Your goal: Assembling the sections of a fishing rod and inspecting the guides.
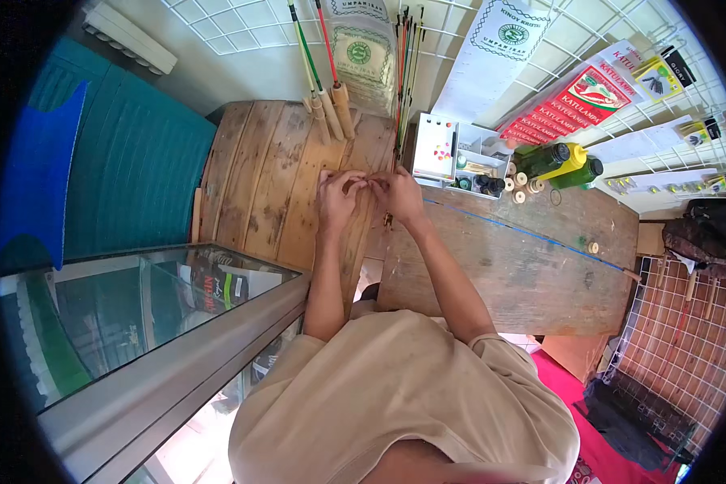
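Over brown wooden planks (248, 181), left hand (336, 197) and right hand (401, 194) are pinching together, contents unclear.
One slender blue rod (528, 232) is lying rightward, near three green-and-yellow bottles (569, 164).

a thin blue rod (532, 233) lies slantwise across the tabletop (500, 282), long and slender, looking slightly bowed in the wide view. at its right end it passes into a short brownish butt (632, 274) by the tabletop's right edge. from there the blue length runs left and away from the person, up to the right hand (401, 195), where it drops from sight. whether its tip sits between the fingers (381, 181) is too small and covered to tell.
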`<state>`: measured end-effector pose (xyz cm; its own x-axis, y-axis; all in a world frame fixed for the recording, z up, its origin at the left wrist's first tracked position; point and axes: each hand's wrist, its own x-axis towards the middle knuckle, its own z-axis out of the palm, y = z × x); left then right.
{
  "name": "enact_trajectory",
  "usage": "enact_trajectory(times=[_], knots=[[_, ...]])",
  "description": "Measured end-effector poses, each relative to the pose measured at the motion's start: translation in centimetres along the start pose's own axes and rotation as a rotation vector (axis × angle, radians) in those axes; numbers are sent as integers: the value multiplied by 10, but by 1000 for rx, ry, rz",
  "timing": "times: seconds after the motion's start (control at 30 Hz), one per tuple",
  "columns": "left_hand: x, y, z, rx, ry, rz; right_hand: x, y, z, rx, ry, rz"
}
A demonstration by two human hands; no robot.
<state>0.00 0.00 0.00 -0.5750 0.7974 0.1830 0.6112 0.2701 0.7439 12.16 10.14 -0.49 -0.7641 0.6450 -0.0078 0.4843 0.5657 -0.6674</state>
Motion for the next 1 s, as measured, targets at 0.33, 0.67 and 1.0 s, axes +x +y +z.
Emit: enact_trajectory(times=[0.33, 0.67, 1.0], knots=[[1, 4, 2, 106, 33, 89, -8, 4, -1, 222, 149, 20], [1, 13, 6, 134, 9, 108, -29, 22, -17, 131, 347, -87], [1, 18, 6, 131, 6, 138, -44, 54, -26, 261, 390, -24]])
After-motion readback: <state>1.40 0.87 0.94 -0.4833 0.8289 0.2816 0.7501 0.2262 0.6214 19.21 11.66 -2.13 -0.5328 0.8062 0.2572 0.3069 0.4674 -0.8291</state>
